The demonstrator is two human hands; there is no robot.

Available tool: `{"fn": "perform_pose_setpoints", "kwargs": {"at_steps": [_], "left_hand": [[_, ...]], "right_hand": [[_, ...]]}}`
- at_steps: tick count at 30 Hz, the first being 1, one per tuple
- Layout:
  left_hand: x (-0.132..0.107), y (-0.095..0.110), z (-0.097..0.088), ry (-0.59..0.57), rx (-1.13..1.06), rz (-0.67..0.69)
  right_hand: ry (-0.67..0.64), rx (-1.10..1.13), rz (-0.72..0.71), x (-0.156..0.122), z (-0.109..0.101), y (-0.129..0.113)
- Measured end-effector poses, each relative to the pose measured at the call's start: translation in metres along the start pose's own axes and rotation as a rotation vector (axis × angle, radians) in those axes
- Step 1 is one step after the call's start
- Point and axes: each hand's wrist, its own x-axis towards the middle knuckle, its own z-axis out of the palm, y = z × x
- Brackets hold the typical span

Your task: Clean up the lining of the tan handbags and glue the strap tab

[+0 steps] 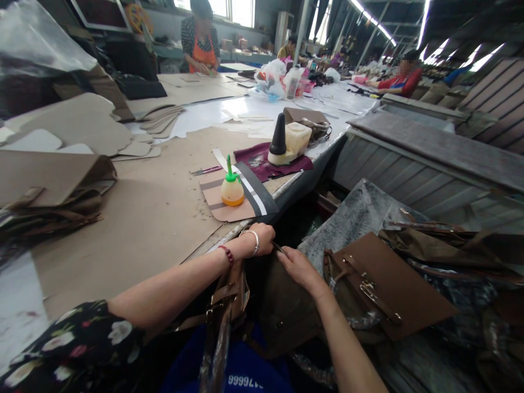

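My left hand (pixel 262 237) is closed at the table's front edge, gripping the top of a dark brown leather bag piece (pixel 282 305) that lies in my lap. My right hand (pixel 301 267) rests on the same piece just to the right, fingers curled and pinching its edge. Brown straps with metal buckles (pixel 223 311) hang below my left wrist, which wears a silver bangle and a red bead bracelet. A finished brown handbag (pixel 388 284) with gold hardware lies to the right of my right hand.
A yellow glue bottle with a green nozzle (pixel 232 188) stands on the cardboard-covered table (pixel 143 218), near a maroon cloth (pixel 266 161), a black cone (pixel 278 135) and scissors (pixel 204 171). Stacked leather cut-outs lie at left. Other workers sit far off.
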Motion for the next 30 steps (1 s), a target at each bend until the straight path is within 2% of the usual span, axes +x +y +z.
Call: {"fn": "perform_pose_setpoints", "kwargs": {"at_steps": [5,8,11,14,17,20,22,26,30], "left_hand": [[-0.001,-0.004,0.002,-0.005,-0.013,0.035],[-0.002,-0.002,-0.001,-0.007,-0.002,0.065],[-0.016,0.004,-0.010,0.039,0.033,0.099],[-0.049,0.017,-0.018,0.120,0.004,0.078],[-0.094,0.038,-0.017,0.079,-0.179,-0.028],[-0.132,0.060,-0.003,0.011,-0.317,-0.112],[-0.147,0.070,0.010,0.021,-0.332,-0.123],[-0.151,0.073,0.027,0.143,-0.323,-0.112],[-0.135,0.051,0.030,0.346,-0.409,-0.107]], "right_hand": [[-0.029,0.018,-0.053,0.012,0.004,-0.004],[-0.015,0.000,-0.024,0.013,0.005,-0.004],[0.030,-0.049,0.037,0.013,0.004,-0.002],[0.096,-0.120,0.123,0.010,0.001,0.003],[0.152,-0.187,0.216,0.005,-0.001,0.008],[0.188,-0.223,0.289,0.000,-0.002,0.012],[0.210,-0.225,0.329,-0.003,-0.002,0.014],[0.256,-0.171,0.389,-0.012,-0.006,0.017],[0.303,-0.028,0.408,-0.022,-0.018,0.024]]}}
